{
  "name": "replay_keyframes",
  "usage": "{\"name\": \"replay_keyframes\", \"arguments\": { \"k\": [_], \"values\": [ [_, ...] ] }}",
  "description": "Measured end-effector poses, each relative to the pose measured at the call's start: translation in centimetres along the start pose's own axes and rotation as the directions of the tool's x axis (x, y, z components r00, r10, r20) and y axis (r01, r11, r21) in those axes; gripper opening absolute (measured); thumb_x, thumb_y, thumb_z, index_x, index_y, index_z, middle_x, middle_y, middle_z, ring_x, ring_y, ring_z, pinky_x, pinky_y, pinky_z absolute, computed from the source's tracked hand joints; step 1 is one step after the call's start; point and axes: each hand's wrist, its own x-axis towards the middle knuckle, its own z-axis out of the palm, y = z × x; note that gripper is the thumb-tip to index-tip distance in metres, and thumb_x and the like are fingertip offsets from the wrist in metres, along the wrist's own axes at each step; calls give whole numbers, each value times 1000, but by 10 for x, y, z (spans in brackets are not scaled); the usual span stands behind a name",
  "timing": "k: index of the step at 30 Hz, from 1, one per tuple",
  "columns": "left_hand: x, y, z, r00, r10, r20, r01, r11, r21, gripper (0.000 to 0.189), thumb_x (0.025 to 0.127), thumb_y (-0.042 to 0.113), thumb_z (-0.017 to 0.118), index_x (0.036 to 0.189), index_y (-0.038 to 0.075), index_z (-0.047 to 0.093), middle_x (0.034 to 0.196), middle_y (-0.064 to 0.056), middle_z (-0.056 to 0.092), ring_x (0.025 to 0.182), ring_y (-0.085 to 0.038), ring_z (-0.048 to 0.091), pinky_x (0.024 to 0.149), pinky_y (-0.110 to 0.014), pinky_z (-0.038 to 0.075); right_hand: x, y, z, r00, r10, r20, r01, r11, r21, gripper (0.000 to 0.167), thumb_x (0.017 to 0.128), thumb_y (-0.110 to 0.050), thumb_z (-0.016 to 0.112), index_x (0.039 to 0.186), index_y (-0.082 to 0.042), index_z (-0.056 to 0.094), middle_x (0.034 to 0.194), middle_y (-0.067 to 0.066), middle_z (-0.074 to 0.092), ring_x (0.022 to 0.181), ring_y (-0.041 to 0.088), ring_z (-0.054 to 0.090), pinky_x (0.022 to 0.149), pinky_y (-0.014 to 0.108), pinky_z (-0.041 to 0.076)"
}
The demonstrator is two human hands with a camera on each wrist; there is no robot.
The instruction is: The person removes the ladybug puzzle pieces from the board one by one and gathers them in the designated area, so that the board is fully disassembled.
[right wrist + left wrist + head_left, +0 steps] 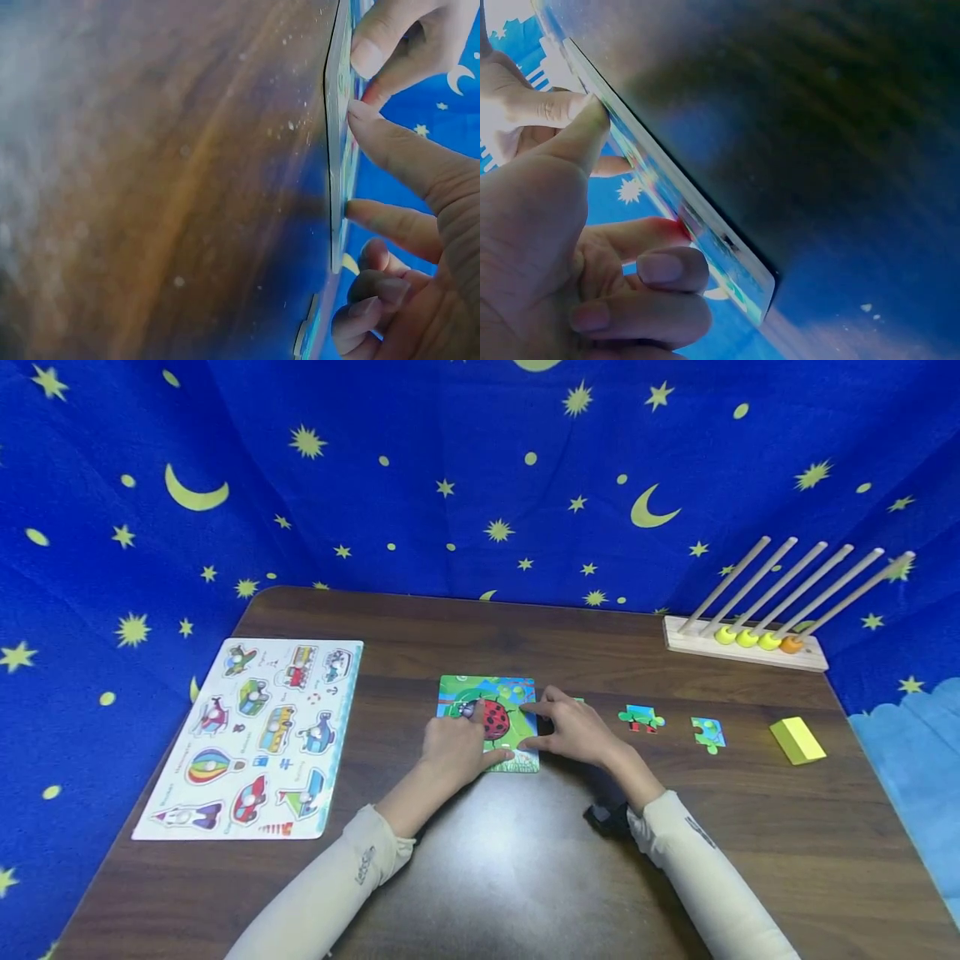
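A small ladybug jigsaw puzzle (487, 686) lies flat on the table in front of the person. The left hand (453, 747) presses its face with the index fingertip at the ladybug's head and the thumb near the lower edge. Its other fingers (641, 315) are curled under. From the right side, the right hand (573, 727) touches the puzzle with its thumb and index finger, spread apart on the surface. In the right wrist view its remaining fingers (367, 300) are bent. A green puzzle piece (578, 699) peeks out behind the right hand, mostly hidden.
Two loose puzzle pieces, one with red (642, 718) and one blue-green (708, 734), lie to the right, before a yellow block (797, 741). A wooden peg stand (742, 650) with beads is at the back right. A vehicle picture board (300, 652) lies at left.
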Motion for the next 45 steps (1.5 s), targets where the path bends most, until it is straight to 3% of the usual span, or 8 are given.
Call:
{"name": "replay_keyframes", "arguments": {
  "k": [11, 19, 28, 36, 42, 45],
  "values": [
    [0, -5, -1, 1000, 10, -9, -10, 998, -54, 98, 81, 82, 49, 149, 12, 46, 47, 5, 40, 45, -10, 33, 46, -28, 35, 1, 0, 2, 1000, 1, -14, 0, 1000, 25, 66, 77, -41, 85, 132, -9, 65, 92, 4, 47, 68, 13, 37, 56, 24, 29],
    [0, -5, 0, 1000, -2, 6, 2, 997, -77, 100, 78, 84, 51, 149, 13, 46, 48, 6, 38, 46, -10, 30, 45, -28, 33, -1, -1, 2, 999, -5, -48, 5, 1000, 9, 63, 75, -42, 86, 127, -12, 68, 102, 5, 53, 69, 13, 45, 57, 26, 37],
    [1, -6, 2, 1000, -1, 10, 2, 997, -73, 101, 78, 83, 52, 150, 14, 45, 46, 7, 34, 45, -9, 27, 44, -27, 31, 3, 1, 0, 1000, -9, 9, 9, 1000, 19, 63, 77, -41, 85, 128, -8, 67, 96, 3, 49, 69, 12, 41, 57, 25, 34],
    [4, -3, -1, 1000, 18, 21, -15, 994, -112, 100, 78, 80, 56, 147, 8, 49, 55, 2, 52, 51, -13, 47, 49, -30, 41, 8, -4, -6, 996, -17, 92, 17, 1000, -5, 56, 78, -34, 85, 122, -4, 67, 98, 4, 51, 79, 16, 46, 66, 30, 39],
    [3, -4, -1, 999, 16, 47, -13, 998, -69, 101, 78, 83, 53, 149, 11, 45, 49, 6, 40, 47, -9, 27, 44, -27, 34, 8, -7, -3, 995, 27, 97, -31, 999, 39, 53, 78, -33, 85, 119, -5, 67, 98, 5, 52, 80, 17, 47, 68, 31, 41],
    [3, -4, 0, 999, 23, 41, -20, 997, -76, 102, 78, 83, 54, 149, 11, 45, 49, 5, 41, 47, -9, 28, 45, -27, 35, 7, -7, -1, 996, 26, 81, -29, 999, 34, 52, 78, -33, 85, 118, -5, 67, 98, 5, 51, 79, 16, 46, 68, 31, 41]
  ]
}}
